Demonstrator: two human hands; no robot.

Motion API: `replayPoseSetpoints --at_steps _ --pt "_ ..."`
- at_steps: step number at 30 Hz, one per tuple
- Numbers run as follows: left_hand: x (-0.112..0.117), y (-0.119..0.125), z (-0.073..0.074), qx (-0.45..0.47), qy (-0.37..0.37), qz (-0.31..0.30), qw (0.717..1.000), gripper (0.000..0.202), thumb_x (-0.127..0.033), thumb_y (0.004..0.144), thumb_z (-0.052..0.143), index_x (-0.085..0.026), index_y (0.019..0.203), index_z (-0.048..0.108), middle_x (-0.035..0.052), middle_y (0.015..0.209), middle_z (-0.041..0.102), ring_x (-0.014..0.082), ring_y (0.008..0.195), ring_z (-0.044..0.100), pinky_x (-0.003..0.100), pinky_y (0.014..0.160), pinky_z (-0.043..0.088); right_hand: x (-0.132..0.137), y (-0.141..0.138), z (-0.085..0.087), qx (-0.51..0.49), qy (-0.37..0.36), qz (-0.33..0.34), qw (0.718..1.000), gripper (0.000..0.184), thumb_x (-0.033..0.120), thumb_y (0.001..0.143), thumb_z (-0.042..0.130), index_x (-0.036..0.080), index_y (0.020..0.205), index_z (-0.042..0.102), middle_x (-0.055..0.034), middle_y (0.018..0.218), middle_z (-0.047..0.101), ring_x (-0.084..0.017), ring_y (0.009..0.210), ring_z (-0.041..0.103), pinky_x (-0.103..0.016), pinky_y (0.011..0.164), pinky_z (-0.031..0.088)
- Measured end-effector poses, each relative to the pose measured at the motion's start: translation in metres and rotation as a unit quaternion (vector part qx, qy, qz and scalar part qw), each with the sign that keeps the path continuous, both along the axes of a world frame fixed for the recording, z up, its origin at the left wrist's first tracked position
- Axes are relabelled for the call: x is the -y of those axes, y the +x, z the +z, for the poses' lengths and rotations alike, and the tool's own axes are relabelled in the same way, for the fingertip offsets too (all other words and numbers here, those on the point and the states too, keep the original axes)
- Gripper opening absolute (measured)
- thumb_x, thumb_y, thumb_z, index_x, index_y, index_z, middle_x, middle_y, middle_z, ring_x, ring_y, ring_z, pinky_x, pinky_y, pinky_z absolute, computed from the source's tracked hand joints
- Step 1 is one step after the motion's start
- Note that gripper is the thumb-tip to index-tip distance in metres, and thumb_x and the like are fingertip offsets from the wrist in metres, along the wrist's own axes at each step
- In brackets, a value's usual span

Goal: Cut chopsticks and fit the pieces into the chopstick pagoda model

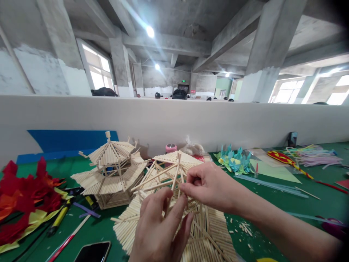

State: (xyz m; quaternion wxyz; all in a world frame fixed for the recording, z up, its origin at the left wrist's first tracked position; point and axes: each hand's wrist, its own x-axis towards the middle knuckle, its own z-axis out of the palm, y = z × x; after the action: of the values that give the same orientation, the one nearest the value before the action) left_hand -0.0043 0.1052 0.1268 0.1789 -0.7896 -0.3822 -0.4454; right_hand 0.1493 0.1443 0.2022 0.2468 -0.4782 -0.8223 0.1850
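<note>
My left hand [159, 227] and my right hand [208, 185] meet over a pagoda roof frame of thin wooden sticks [166, 171] in the middle of the green table [275, 203]. My right hand's fingers pinch a stick at the top of the frame. My left hand's fingers reach up into the sticks and press on them from below. The frame rests on a wide layered stick base [209, 233]. A finished stick pagoda model [111, 169] stands just left of it.
Red and yellow paper flowers [24, 200] lie at the left, with pens [58, 218] and a phone [92, 251] at the front. Teal paper flowers [234, 160], coloured strips [313, 154] and a pink-lidded bottle [171, 148] lie by the white partition wall [191, 120].
</note>
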Motion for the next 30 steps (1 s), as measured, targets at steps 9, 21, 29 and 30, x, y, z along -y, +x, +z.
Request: replayPoseSetpoints --at_steps 9,21,29,30 --pt "-0.003 -0.003 -0.004 -0.016 0.005 -0.009 1.000 0.029 -0.011 0.074 0.059 -0.012 0.103 0.057 0.0117 0.101 0.044 0.0185 0.076 0.050 0.038 0.062 0.053 -0.002 0.009 -0.010 -0.118 0.093 0.027 0.988 0.005 0.023 0.076 0.055 0.019 0.075 0.053 0.0081 0.052 0.039 -0.006 0.047 0.037 -0.021 0.045 0.030" --pt "-0.005 -0.007 -0.005 -0.043 0.023 0.005 0.999 0.027 -0.014 0.074 0.057 -0.015 0.101 0.059 0.0103 0.094 0.046 0.0169 0.069 0.051 0.034 0.057 0.053 -0.007 0.014 -0.028 -0.079 0.193 0.077 0.975 0.026 0.026 0.080 0.052 0.020 0.101 0.066 -0.0012 0.071 0.053 -0.011 0.060 0.051 -0.026 0.058 0.041" --pt "-0.008 -0.008 -0.004 -0.057 0.029 -0.004 0.998 0.026 -0.015 0.074 0.058 -0.013 0.100 0.059 0.0108 0.094 0.044 0.0173 0.070 0.050 0.036 0.056 0.052 -0.007 0.014 -0.030 -0.076 0.194 0.078 0.975 0.026 0.027 0.080 0.053 0.019 0.101 0.066 -0.0011 0.069 0.053 -0.011 0.058 0.048 -0.026 0.056 0.039" --pt "-0.008 -0.007 -0.004 -0.056 0.033 -0.004 0.998 0.026 -0.015 0.074 0.058 -0.013 0.100 0.059 0.0110 0.095 0.044 0.0175 0.070 0.050 0.036 0.056 0.053 -0.007 0.014 -0.030 -0.077 0.195 0.079 0.975 0.026 0.027 0.080 0.053 0.019 0.101 0.066 -0.0007 0.068 0.052 -0.010 0.057 0.048 -0.026 0.055 0.039"
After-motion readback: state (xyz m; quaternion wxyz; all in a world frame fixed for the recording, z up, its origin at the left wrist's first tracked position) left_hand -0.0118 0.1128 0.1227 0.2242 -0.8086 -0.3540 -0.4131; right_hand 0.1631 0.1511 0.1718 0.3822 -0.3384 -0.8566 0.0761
